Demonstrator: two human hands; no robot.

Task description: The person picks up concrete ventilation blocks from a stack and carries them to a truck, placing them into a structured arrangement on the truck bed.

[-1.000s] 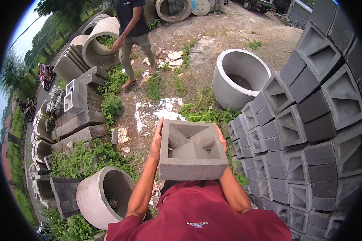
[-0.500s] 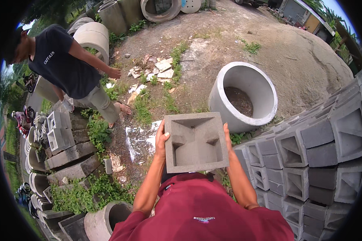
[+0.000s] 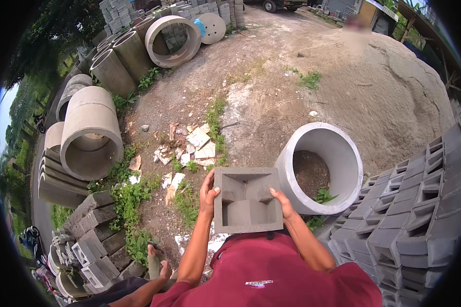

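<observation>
A square grey concrete vent block (image 3: 248,217) with a recessed, angled hollow is held in front of my body. My left hand (image 3: 208,196) grips its left side, thumb on the front rim and fingers behind the edge. On the opposite side my right hand (image 3: 283,203) clasps the block, its thumb over the rim and its other fingers mostly hidden. Just beyond the block, to the right, stands a wide concrete ring (image 3: 287,189) with dirt and a small plant inside.
Stacked concrete vent blocks (image 3: 404,225) form a wall on the right. A sand pile (image 3: 384,92) rises behind. Large concrete pipes (image 3: 92,110) and loose blocks (image 3: 95,256) lie left. Torn paper litter (image 3: 200,140) covers some ground. Another person's arm (image 3: 143,291) shows at lower left.
My view has tilted farther out, so the block sits lower in it. The other person has shifted from the upper left to the lower left edge. Both hands still hold the block.
</observation>
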